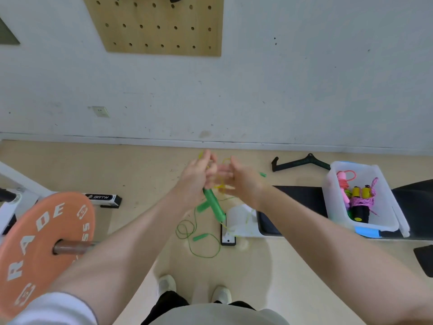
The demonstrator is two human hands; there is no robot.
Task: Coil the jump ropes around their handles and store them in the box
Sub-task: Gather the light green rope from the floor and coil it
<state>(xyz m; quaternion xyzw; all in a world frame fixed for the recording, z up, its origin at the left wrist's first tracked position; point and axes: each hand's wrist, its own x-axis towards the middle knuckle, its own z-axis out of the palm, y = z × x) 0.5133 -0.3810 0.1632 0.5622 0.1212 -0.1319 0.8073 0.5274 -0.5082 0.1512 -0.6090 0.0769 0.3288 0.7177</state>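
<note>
Two green plastic jump-rope handles [214,205] are gripped below the curled left hand [195,177]; thin yellow-green cord [199,245], trailing floorward, is best wound taut by the blurred right hand [239,178], grip unclear; clear plastic box [337,207] waits rightward.

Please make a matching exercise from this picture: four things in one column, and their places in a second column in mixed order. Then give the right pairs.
Things:
1. green handles
2. pink coiled rope
3. orange weight plate
4. wooden pegboard

Places:
A. on the wall
B. on a barbell at the left
C. hanging below the left hand
D. inside the clear box

Pairs: 1-C, 2-D, 3-B, 4-A
</note>
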